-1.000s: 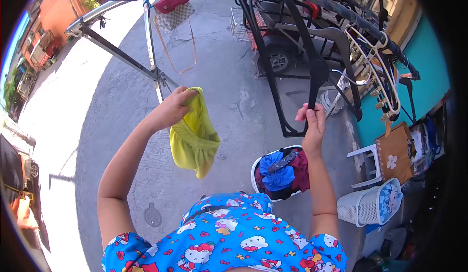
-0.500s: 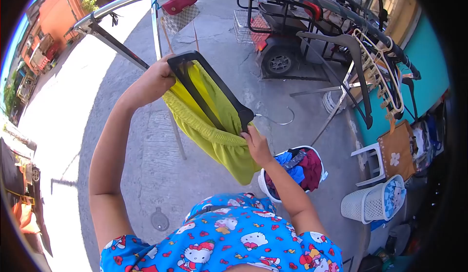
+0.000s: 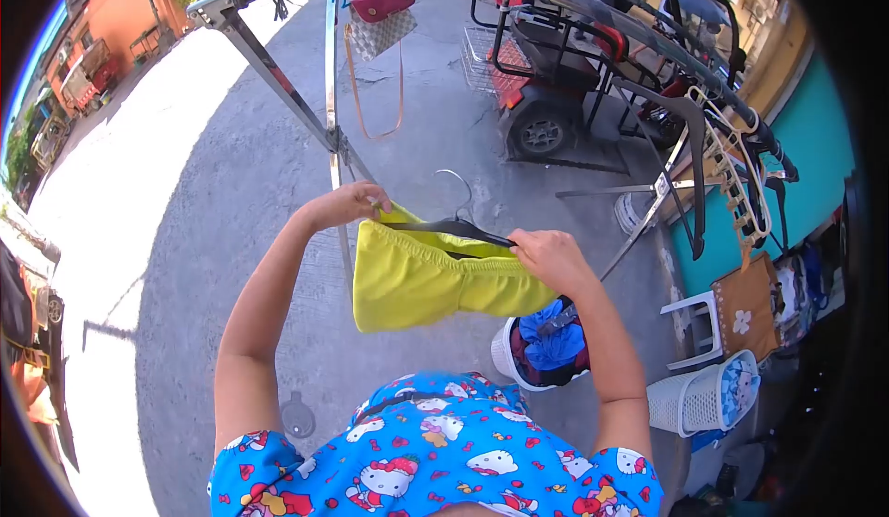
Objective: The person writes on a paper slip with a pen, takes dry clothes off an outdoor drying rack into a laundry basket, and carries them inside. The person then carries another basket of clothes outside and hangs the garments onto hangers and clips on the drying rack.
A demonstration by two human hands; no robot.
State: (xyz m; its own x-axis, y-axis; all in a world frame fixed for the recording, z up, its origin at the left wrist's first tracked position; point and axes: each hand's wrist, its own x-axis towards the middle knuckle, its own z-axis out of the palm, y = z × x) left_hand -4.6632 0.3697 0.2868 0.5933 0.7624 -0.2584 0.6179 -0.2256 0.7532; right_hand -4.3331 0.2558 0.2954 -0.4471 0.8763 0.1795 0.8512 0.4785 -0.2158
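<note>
A yellow-green garment with a gathered elastic edge (image 3: 417, 286) hangs between my hands, its top opening facing up. Inside that opening lies a black clothes hanger (image 3: 458, 228), about level, its metal hook pointing upward. My left hand (image 3: 350, 205) is closed on the garment's left upper edge, near the hanger's left end. At the other side, my right hand (image 3: 556, 260) grips the hanger's right end and the garment's edge beside it. The fabric hides part of the hanger.
A metal clothes rack (image 3: 333, 63) stands ahead, with a red bag (image 3: 384, 1) hanging from it. Spare hangers (image 3: 694, 147) hang at right. A laundry basket (image 3: 505, 348) stands below my right hand. A parked three-wheeler (image 3: 546, 100) is behind the rack.
The hanger has turned from a steep slant to nearly level, hook now up. My left hand came lower; my right hand went from near the hook to the hanger's right end.
</note>
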